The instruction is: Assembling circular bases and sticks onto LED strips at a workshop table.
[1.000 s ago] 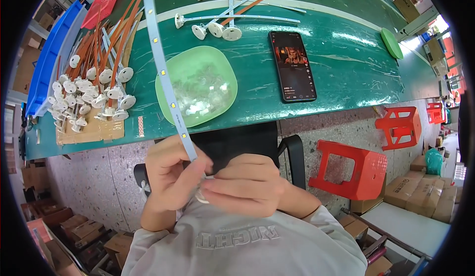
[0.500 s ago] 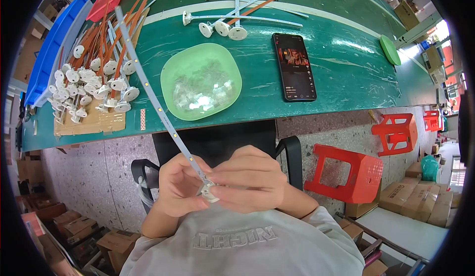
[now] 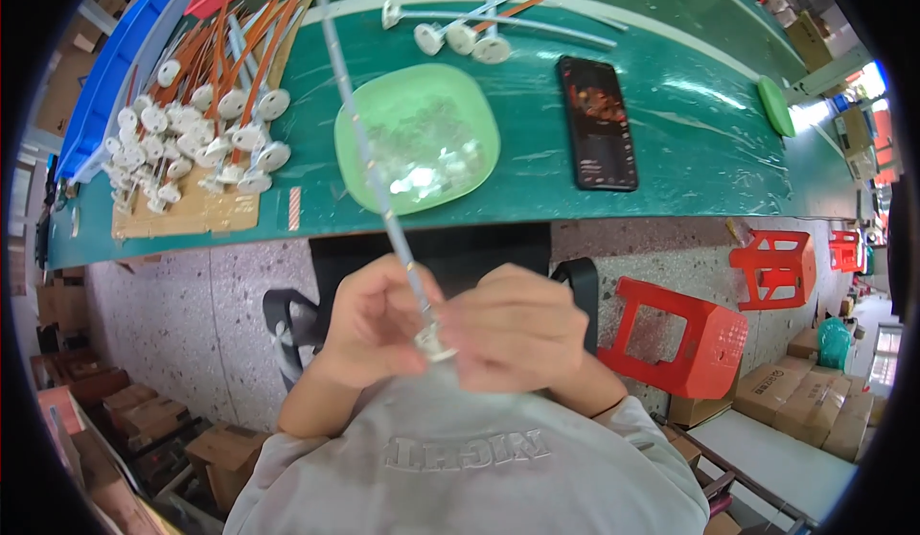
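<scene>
In front of my chest, my left hand (image 3: 376, 322) pinches an LED strip light (image 3: 372, 173) near its lower end. The strip is long, narrow and pale, with small LEDs along it, and it slants up and left across the green bowl. At its lower end sits a round white base (image 3: 434, 343), between my two hands. My right hand (image 3: 517, 329) is closed, its fingertips against the base and the strip's end. Motion blur smears the fingers and hides the exact contact. The green bowl (image 3: 487, 142) on the table holds many small clear pieces.
Many strips with white round bases (image 3: 153, 147) lie piled on cardboard (image 3: 187, 214) at left, beside a blue tray (image 3: 105, 84). Several more strips (image 3: 517, 23) lie at the back. A phone (image 3: 599, 127) rests right of the bowl. Red stools (image 3: 685, 338) stand on the floor at right.
The strip light has swung to a steeper slant, and its tip has moved right. My hands have shifted slightly right and up with it. The whole view has shifted a little.
</scene>
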`<state>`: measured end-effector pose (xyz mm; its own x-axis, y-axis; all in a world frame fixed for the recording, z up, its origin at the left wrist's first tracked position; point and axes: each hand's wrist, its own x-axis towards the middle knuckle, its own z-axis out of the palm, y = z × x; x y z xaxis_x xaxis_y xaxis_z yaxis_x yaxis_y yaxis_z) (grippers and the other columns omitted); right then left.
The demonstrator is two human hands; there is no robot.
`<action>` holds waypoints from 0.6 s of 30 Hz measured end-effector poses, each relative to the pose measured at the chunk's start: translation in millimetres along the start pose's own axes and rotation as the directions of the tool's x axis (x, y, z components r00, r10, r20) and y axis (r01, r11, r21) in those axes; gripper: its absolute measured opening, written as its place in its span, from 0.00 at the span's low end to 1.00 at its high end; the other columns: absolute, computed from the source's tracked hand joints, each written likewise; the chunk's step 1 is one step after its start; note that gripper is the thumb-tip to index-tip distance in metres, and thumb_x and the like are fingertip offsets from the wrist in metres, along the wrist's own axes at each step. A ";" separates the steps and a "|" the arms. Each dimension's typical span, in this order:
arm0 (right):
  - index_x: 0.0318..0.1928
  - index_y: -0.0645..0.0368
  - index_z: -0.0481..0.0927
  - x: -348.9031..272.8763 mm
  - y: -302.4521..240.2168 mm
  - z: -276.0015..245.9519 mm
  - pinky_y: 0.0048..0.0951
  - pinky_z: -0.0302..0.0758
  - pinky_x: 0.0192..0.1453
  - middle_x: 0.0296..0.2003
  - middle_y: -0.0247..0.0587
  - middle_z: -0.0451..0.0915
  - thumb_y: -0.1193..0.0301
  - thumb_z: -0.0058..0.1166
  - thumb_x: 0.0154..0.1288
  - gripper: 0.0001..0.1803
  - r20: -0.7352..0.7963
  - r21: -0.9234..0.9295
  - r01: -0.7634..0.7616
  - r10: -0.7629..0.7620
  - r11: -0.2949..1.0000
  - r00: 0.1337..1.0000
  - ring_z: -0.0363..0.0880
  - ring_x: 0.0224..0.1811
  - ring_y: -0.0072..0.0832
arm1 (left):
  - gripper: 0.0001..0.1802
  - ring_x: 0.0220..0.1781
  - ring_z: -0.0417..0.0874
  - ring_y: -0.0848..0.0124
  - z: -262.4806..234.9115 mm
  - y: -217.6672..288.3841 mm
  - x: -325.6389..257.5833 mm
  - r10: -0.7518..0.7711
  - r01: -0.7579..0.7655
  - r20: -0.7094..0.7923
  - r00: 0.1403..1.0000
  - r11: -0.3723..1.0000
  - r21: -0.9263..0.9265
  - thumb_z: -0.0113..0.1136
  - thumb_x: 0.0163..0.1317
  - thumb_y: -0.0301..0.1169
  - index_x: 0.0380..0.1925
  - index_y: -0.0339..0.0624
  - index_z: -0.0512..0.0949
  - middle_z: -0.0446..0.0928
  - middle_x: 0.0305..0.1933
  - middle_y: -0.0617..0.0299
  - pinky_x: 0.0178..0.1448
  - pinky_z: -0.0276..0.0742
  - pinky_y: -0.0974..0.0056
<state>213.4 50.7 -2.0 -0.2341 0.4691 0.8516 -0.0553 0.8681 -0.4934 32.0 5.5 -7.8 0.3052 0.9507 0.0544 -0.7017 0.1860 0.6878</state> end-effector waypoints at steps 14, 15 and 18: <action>0.38 0.66 0.85 5.6 0.3 1.0 0.25 0.77 0.29 0.35 0.45 0.86 0.83 0.65 0.49 0.12 0.060 0.275 -0.046 0.031 0.960 0.998 0.86 0.36 0.34 | 0.35 0.39 0.82 0.69 -15.7 -8.7 -13.4 0.140 -0.138 -0.035 0.990 0.989 0.056 0.83 0.43 0.35 0.46 0.32 0.71 0.81 0.37 0.52 0.39 0.76 0.69; 0.38 0.66 0.85 6.9 -0.9 -0.6 0.25 0.77 0.29 0.35 0.45 0.86 0.83 0.65 0.49 0.12 0.059 0.269 -0.043 0.028 0.962 0.998 0.86 0.36 0.34 | 0.40 0.50 0.79 0.64 -26.6 -4.7 -11.7 0.125 -0.137 0.133 0.983 0.987 0.081 0.79 0.43 0.23 0.57 0.44 0.68 0.77 0.48 0.51 0.49 0.77 0.61; 0.33 0.64 0.86 9.9 -1.9 -3.9 0.25 0.68 0.25 0.36 0.45 0.87 0.83 0.64 0.50 0.07 0.097 0.196 -0.058 0.040 0.979 0.994 0.85 0.35 0.34 | 0.38 0.55 0.81 0.61 -20.0 5.6 -9.1 0.093 -0.128 0.215 0.972 0.979 0.157 0.78 0.44 0.19 0.57 0.33 0.70 0.78 0.51 0.50 0.57 0.76 0.59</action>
<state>215.0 54.4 8.0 -0.3294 0.4853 0.8099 -0.2305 0.7905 -0.5674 12.4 2.9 -18.9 0.3700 0.8883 0.2719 -0.6253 0.0217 0.7801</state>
